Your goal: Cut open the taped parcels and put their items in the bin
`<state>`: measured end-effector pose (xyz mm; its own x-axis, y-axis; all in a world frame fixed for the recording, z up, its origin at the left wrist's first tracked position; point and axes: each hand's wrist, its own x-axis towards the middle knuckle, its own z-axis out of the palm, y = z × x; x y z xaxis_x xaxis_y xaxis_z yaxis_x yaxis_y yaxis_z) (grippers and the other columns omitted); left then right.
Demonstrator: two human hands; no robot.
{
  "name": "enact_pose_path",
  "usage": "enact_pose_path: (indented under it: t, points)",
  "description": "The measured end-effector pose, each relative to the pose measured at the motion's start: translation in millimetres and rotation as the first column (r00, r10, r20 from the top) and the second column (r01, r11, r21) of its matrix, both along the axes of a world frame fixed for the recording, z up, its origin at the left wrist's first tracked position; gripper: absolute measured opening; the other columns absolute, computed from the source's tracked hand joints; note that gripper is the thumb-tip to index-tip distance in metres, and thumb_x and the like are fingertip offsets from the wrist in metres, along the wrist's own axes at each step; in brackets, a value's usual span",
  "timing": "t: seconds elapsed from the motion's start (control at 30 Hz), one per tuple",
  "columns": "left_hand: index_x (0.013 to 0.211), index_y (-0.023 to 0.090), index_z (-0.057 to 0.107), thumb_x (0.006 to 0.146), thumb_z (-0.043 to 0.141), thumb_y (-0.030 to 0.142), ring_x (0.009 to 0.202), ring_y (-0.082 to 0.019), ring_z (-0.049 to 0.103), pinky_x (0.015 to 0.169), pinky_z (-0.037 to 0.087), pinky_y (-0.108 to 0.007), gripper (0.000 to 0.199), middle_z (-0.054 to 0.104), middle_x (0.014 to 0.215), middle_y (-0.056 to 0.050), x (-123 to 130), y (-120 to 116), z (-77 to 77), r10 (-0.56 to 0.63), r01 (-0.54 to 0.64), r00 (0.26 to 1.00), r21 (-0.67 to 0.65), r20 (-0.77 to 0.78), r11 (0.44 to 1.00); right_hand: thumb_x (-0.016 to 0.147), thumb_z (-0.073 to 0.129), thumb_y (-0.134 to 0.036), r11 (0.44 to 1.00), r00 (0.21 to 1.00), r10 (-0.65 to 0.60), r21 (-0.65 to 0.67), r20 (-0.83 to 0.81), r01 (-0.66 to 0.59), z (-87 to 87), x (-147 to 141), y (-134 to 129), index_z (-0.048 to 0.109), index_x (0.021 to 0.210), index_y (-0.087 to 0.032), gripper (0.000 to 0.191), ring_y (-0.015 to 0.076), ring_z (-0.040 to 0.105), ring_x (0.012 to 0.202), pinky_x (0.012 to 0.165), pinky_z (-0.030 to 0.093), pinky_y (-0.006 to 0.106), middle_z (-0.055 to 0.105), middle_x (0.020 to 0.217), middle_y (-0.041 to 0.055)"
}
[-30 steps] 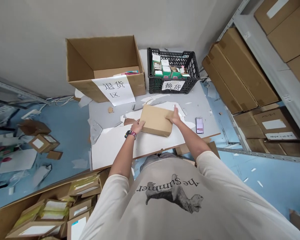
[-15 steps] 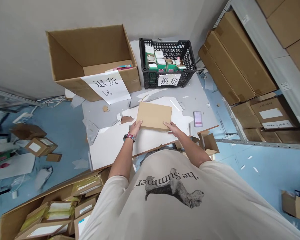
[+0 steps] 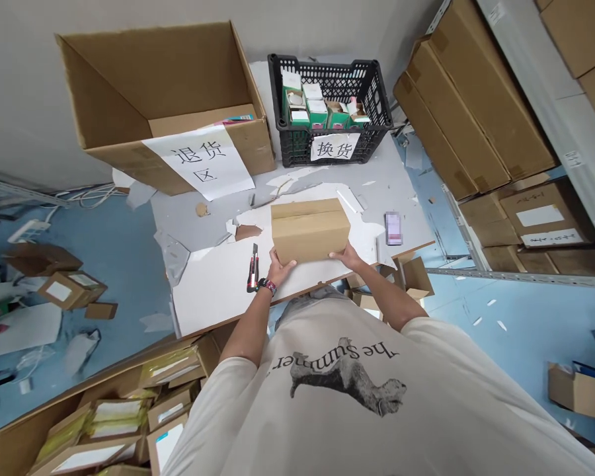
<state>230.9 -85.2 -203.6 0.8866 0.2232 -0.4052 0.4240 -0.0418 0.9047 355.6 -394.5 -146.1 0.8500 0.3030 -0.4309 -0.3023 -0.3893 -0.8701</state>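
Observation:
A plain brown cardboard box (image 3: pixel 310 235) is held over the white table surface (image 3: pixel 211 291), one long side facing me. My left hand (image 3: pixel 280 270) grips its lower left corner, and a watch and a patterned band circle that wrist. At the lower right corner, my right hand (image 3: pixel 346 256) has its fingers around the box. The fingers beneath the box are partly hidden. Just left of my left hand lies a red and black utility knife (image 3: pixel 252 268). To the right rests a phone (image 3: pixel 393 229).
Behind stand a large open carton (image 3: pixel 173 165) with a paper sign and a black crate (image 3: pixel 334 142) holding green-and-white boxes. Shelves (image 3: pixel 565 152) with cartons rise at the right. A carton of parcels (image 3: pixel 104 370) is at the lower left. Torn paper lies on the table.
The box has tilted, so its tall side now shows, and both hands grip it lower. The utility knife has come into sight left of the box. The view has shifted slightly.

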Motion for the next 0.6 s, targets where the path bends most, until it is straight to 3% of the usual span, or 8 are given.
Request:
enact_pose_path:
  t: [0.13,0.23,0.3,0.4,0.5,0.6]
  points:
    - [0.170,0.018,0.039,0.079,0.102,0.056,0.141,-0.039,0.074,0.126,0.057,-0.062,0.117,0.074,0.149,-0.022,-18.5,0.0,-11.6,-0.022,0.031,0.994,0.091,-0.108,0.995,0.078,0.093,-0.051,0.974,0.992,-0.091,-0.216,-0.085,0.071,-10.9,-23.9,-8.1,0.077,0.142,-0.022,0.072,0.0444,0.072,0.147,0.133,0.050,0.071,0.086,0.138,0.0172]
    - [0.160,0.015,0.052,0.074,0.102,0.061,0.156,-0.045,0.061,0.135,0.046,-0.064,0.109,0.066,0.157,-0.026,-25.5,-1.9,-14.3,-0.007,0.021,0.998,0.246,-0.058,0.969,0.088,0.076,-0.050,0.961,0.988,-0.129,-0.258,-0.091,0.101,-4.7,-33.7,-20.0,0.083,0.137,-0.025,0.055,0.0433,0.073,0.145,0.131,0.052,0.069,0.087,0.138,0.0155]
    - [0.157,0.013,0.057,0.074,0.099,0.064,0.164,-0.049,0.053,0.138,0.041,-0.065,0.106,0.063,0.160,-0.029,-26.4,-3.9,-14.2,-0.022,0.034,0.999,0.317,-0.042,0.948,0.097,0.061,-0.054,0.970,0.980,-0.162,-0.202,-0.115,0.136,7.0,-31.7,-28.3,0.084,0.141,-0.026,0.057,0.0392,0.076,0.142,0.126,0.059,0.066,0.086,0.145,0.0134]
    - [0.162,0.015,0.057,0.078,0.095,0.058,0.165,-0.051,0.052,0.138,0.041,-0.068,0.102,0.063,0.162,-0.029,-24.2,-7.1,-12.5,-0.061,0.070,0.998,0.366,-0.035,0.928,0.105,0.046,-0.065,0.969,0.956,-0.240,-0.099,-0.170,0.226,29.7,-16.8,-31.2,0.082,0.148,-0.028,0.067,0.0360,0.078,0.139,0.116,0.068,0.062,0.082,0.154,0.0113]
    - [0.167,0.017,0.058,0.079,0.091,0.044,0.164,-0.052,0.054,0.140,0.040,-0.070,0.098,0.065,0.165,-0.028,-20.3,-6.7,-9.0,-0.081,0.085,0.996,0.381,-0.024,0.921,0.100,0.066,-0.080,0.967,0.966,-0.242,-0.108,-0.093,0.232,46.8,-0.1,-20.9,0.078,0.155,-0.030,0.075,0.0382,0.076,0.142,0.110,0.071,0.058,0.078,0.161,0.0134]
    - [0.170,0.022,0.061,0.085,0.080,0.032,0.161,-0.047,0.061,0.140,0.043,-0.068,0.088,0.072,0.163,-0.022,-16.3,0.4,-1.2,-0.086,0.087,0.996,0.276,-0.016,0.957,0.090,0.085,-0.081,0.967,0.976,-0.216,-0.149,-0.042,0.208,49.6,5.3,-11.3,0.072,0.161,-0.029,0.089,0.0390,0.077,0.138,0.109,0.072,0.059,0.078,0.158,0.0163]
